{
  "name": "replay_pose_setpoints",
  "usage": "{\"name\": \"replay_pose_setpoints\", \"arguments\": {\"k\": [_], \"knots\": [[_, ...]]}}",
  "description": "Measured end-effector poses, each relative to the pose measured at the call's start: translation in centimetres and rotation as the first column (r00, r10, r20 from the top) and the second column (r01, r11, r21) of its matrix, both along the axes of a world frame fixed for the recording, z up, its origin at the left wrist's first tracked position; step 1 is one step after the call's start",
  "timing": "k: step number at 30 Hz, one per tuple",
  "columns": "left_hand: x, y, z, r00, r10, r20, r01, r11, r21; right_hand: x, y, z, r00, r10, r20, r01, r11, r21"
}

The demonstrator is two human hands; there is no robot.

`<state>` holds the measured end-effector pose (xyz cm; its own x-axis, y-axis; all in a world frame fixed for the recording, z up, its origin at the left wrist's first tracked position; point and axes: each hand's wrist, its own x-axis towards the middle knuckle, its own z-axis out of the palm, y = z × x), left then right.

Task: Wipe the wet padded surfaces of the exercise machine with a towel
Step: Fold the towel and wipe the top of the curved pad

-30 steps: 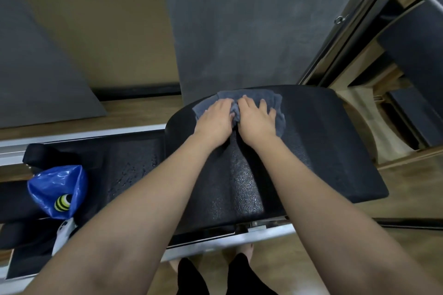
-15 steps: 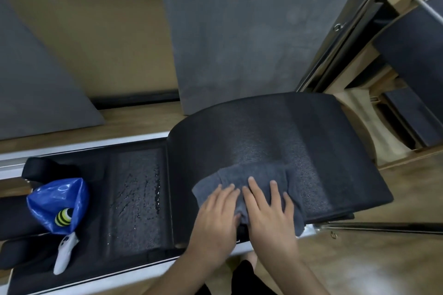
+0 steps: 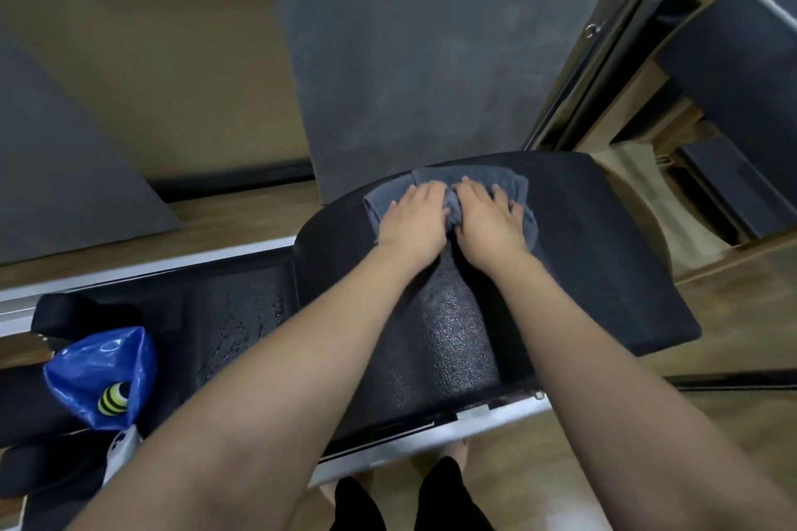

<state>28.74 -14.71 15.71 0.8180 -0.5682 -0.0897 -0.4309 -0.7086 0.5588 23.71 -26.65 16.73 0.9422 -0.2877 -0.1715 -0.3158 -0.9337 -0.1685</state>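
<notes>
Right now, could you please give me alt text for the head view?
The left hand and right hand press a grey towel onto the far edge of a curved pad. Water beads on the flat pad beside a blue bag.

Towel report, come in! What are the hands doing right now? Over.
Left hand and right hand flat, side by side, pressing grey towel at far top of curved pad. Droplets show on flat pad, left. Nothing blocking the towel.

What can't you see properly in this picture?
Head view:
- middle of the towel: covered by left hand and right hand.
- curved pad under the towel: wet or dry, hidden.
- white object below blue bag: partly behind the left forearm, blurred.
- feet: mostly behind the metal rail.
</notes>
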Motion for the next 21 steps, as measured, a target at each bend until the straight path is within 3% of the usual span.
{"name": "replay_pose_setpoints", "arguments": {"k": [8,12,15,17,19,21], "knots": [[-7.4,1.9,-0.1,0.991,-0.002,0.137,-0.005,0.998,0.057,-7.4,1.1,-1.2,0.997,0.018,0.07,-0.018,1.0,-0.001],[-14.0,3.4,-0.7,0.998,-0.024,0.056,0.02,0.997,0.079,-14.3,2.4,-1.6,0.991,0.023,0.129,-0.019,0.999,-0.032],[-17.5,4.0,-1.1,0.996,-0.048,0.08,0.042,0.997,0.07,-17.8,2.3,-2.4,0.988,0.047,0.144,-0.033,0.995,-0.093],[-18.0,3.5,-1.1,0.998,-0.026,0.059,0.024,0.999,0.034,-18.0,1.7,-2.6,0.989,0.057,0.139,-0.045,0.995,-0.09],[-16.8,2.3,-0.5,0.999,-0.01,-0.053,0.012,1.0,0.024,-16.7,0.7,-2.4,0.992,0.053,0.116,-0.045,0.997,-0.07],[-14.3,0.6,0.1,1.0,-0.007,-0.03,0.008,0.999,0.041,-14.3,-0.6,-1.8,0.994,0.052,0.1,-0.048,0.998,-0.041]]}}
